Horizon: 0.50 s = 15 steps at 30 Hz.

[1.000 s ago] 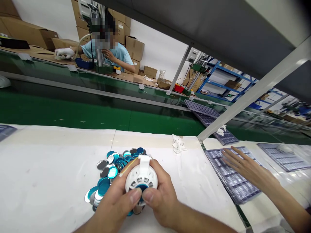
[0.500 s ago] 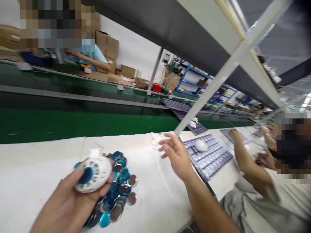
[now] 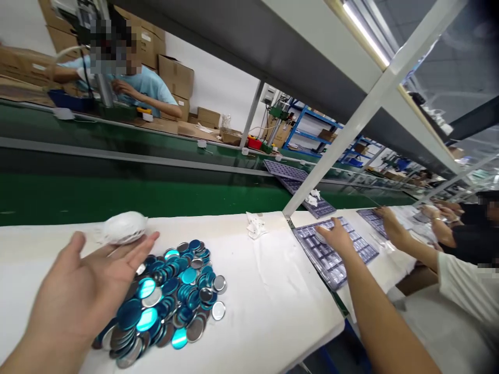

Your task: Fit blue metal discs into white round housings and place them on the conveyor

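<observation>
My left hand (image 3: 83, 288) is palm up with its fingers stretched out. A white oval plastic housing (image 3: 125, 227) is just beyond its fingertips, near the table's far edge; whether they still touch is unclear. Beside this hand lies a heap of round metal discs (image 3: 169, 285), several with shiny blue film and others bare silver. My right hand (image 3: 338, 240) reaches over a purple-grey compartment tray (image 3: 331, 267). Its fingers close round another white rounded housing (image 3: 321, 235) on the tray, mostly hidden by the hand.
A crumpled white scrap (image 3: 256, 226) lies on the white table covering (image 3: 265, 280). Beyond runs a green conveyor belt (image 3: 97, 195), with more trays (image 3: 323, 208) on it. A slanted white post (image 3: 335, 150) stands by the tray. A co-worker's arm (image 3: 405, 239) is at the right.
My left hand has opened and the white housing has left its grip, now beyond the fingers. My right hand has moved right, from above the table to the housing on the tray.
</observation>
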Tool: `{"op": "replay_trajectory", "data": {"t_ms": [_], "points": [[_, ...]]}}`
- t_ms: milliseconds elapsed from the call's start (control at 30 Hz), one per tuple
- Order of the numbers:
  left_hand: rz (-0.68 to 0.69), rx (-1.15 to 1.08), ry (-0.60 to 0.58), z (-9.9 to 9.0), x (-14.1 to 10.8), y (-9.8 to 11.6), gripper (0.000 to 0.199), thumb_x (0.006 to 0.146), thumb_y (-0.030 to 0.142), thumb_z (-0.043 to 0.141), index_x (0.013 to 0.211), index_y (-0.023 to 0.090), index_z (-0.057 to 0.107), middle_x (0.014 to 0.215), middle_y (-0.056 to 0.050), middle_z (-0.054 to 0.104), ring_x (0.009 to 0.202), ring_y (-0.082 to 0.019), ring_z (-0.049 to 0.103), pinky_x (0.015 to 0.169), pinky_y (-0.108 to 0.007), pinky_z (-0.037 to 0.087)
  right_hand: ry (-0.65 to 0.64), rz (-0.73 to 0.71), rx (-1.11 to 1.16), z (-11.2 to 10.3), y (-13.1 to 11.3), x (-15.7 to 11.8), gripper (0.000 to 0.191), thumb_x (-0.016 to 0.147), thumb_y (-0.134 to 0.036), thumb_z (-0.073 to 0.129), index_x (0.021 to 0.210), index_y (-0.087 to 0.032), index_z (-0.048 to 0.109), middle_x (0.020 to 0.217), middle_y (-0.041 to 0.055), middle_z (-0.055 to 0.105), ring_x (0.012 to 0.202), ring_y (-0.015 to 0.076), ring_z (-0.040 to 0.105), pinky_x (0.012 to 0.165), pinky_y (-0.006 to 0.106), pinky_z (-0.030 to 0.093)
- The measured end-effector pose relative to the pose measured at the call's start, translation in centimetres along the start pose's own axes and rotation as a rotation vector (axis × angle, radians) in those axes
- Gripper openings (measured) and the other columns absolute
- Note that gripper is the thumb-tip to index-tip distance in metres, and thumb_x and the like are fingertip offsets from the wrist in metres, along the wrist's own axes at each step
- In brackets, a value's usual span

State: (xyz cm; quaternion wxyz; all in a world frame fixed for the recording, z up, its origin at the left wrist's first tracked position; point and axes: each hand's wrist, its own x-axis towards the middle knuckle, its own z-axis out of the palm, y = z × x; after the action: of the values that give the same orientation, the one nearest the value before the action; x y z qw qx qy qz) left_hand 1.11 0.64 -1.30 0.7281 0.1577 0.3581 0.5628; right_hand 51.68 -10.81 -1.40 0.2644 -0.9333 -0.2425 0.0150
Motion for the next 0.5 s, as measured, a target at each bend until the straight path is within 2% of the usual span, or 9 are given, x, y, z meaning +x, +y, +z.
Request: {"op": "replay_trajectory", "data": {"t_ms": [33, 100, 200, 233, 300, 333, 400, 433, 500], "points": [[0.005, 0.035, 0.004, 0.6, -0.5, 0.0, 0.058, 0.104, 0.038, 0.039, 0.144, -0.003, 0.037, 0.132, -0.024, 0.065, 0.119, -0.028, 0.067, 0.088, -0.031, 0.063, 0.003, -0.019, -0.002, -0.3, -0.3, -0.4, 0.069, 0.087, -0.045, 0.071, 0.142, -0.011, 0.048, 0.129, 0.0201, 0.063, 0.125, 0.0416, 0.055, 0.109, 0.068, 0.031], [0.010, 0.115, -0.003, 1.4, -1.4, -0.6, 0.047, 0.101, 0.030, 0.044, 0.138, 0.000, 0.048, 0.124, -0.024, 0.069, 0.102, -0.026, 0.073, 0.072, -0.028, 0.065, 0.009, -0.089, 0.025, -0.9, -1.4, -2.1, 0.087, 0.080, -0.052, 0.073, 0.147, -0.008, 0.040, 0.124, 0.0244, 0.064, 0.126, 0.0475, 0.053, 0.107, 0.070, 0.029], [-0.054, 0.265, -0.159, 1.7, -2.9, -2.5, 0.034, 0.095, 0.027, 0.056, 0.123, 0.011, 0.064, 0.106, -0.017, 0.074, 0.074, -0.023, 0.072, 0.054, -0.028, 0.060, -0.063, -0.322, 0.170, -0.8, -4.7, -8.1, 0.096, 0.075, -0.061, 0.073, 0.153, -0.024, 0.031, 0.124, 0.0144, 0.067, 0.120, 0.0369, 0.060, 0.099, 0.051, 0.047], [-0.132, 0.315, -0.258, 1.7, -3.6, -3.3, 0.033, 0.094, 0.032, 0.058, 0.120, 0.012, 0.066, 0.103, -0.016, 0.074, 0.070, -0.023, 0.071, 0.052, -0.029, 0.058, -0.121, -0.458, 0.249, -0.3, -6.3, -10.8, 0.099, 0.073, -0.061, 0.075, 0.153, -0.029, 0.027, 0.120, 0.0090, 0.069, 0.116, 0.0314, 0.063, 0.097, 0.044, 0.050], [-0.357, 0.347, -0.446, 1.8, -4.8, -4.9, 0.041, 0.094, 0.047, 0.058, 0.117, 0.015, 0.068, 0.100, -0.015, 0.074, 0.066, -0.024, 0.069, 0.049, -0.029, 0.054, -0.290, -0.965, 0.516, 1.0, -9.7, -16.5, 0.105, 0.073, -0.056, 0.080, 0.155, -0.027, 0.022, 0.116, 0.0108, 0.068, 0.113, 0.0320, 0.063, 0.101, 0.048, 0.047], [-0.440, 0.321, -0.500, 1.8, -5.2, -5.6, 0.044, 0.093, 0.053, 0.057, 0.117, 0.017, 0.068, 0.097, -0.013, 0.074, 0.064, -0.022, 0.068, 0.049, -0.029, 0.053, -0.320, -1.197, 0.585, 1.7, -11.4, -18.9, 0.109, 0.069, -0.057, 0.084, 0.155, -0.027, 0.022, 0.115, 0.0111, 0.068, 0.111, 0.0323, 0.063, 0.101, 0.050, 0.045], [-0.499, 0.240, -0.459, 1.9, -5.7, -6.3, 0.044, 0.091, 0.056, 0.060, 0.113, 0.019, 0.069, 0.087, -0.009, 0.072, 0.061, -0.020, 0.065, 0.054, -0.030, 0.055, -0.324, -1.544, 0.665, 3.0, -14.2, -22.1, 0.112, 0.069, -0.058, 0.085, 0.156, -0.027, 0.020, 0.115, 0.0110, 0.068, 0.108, 0.0316, 0.062, 0.101, 0.050, 0.042], [-0.475, 0.216, -0.387, 1.9, -5.7, -6.4, 0.040, 0.091, 0.053, 0.062, 0.109, 0.019, 0.070, 0.082, -0.008, 0.071, 0.059, -0.019, 0.064, 0.055, -0.029, 0.055, -0.319, -1.603, 0.692, 3.4, -15.0, -22.7, 0.106, 0.074, -0.056, 0.083, 0.155, -0.027, 0.021, 0.117, 0.0112, 0.067, 0.110, 0.0311, 0.061, 0.102, 0.050, 0.041], [-0.387, 0.201, -0.225, 2.0, -5.4, -6.1, 0.032, 0.090, 0.048, 0.066, 0.099, 0.017, 0.071, 0.075, -0.006, 0.069, 0.053, -0.016, 0.059, 0.049, -0.026, 0.052, -0.364, -1.484, 0.633, 3.9, -15.4, -22.3, 0.077, 0.086, -0.048, 0.074, 0.147, -0.025, 0.033, 0.116, 0.0106, 0.067, 0.108, 0.0280, 0.060, 0.098, 0.044, 0.043]]}}
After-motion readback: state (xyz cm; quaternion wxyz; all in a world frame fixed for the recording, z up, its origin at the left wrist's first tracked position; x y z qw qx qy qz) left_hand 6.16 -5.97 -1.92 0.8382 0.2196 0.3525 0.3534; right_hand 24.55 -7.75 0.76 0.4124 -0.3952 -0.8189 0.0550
